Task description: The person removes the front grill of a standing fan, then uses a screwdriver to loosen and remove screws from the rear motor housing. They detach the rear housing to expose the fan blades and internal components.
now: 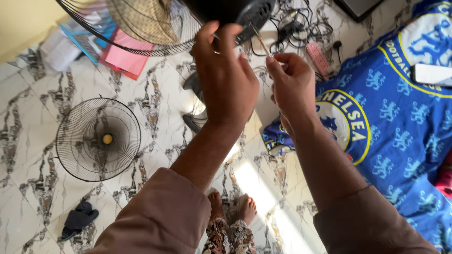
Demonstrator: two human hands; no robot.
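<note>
Fingers of the left hand (226,77) grip the black fan motor housing (235,11) while the right hand (292,84) pinches a thin screwdriver (260,41) just right of it.

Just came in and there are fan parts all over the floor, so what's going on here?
A person stands over a fan. The left hand grips the black motor housing behind the rear grille, while the right hand holds a thin screwdriver with its tip at the housing. The detached front grille lies flat on the tiled floor, beside a blue blanket.
</note>
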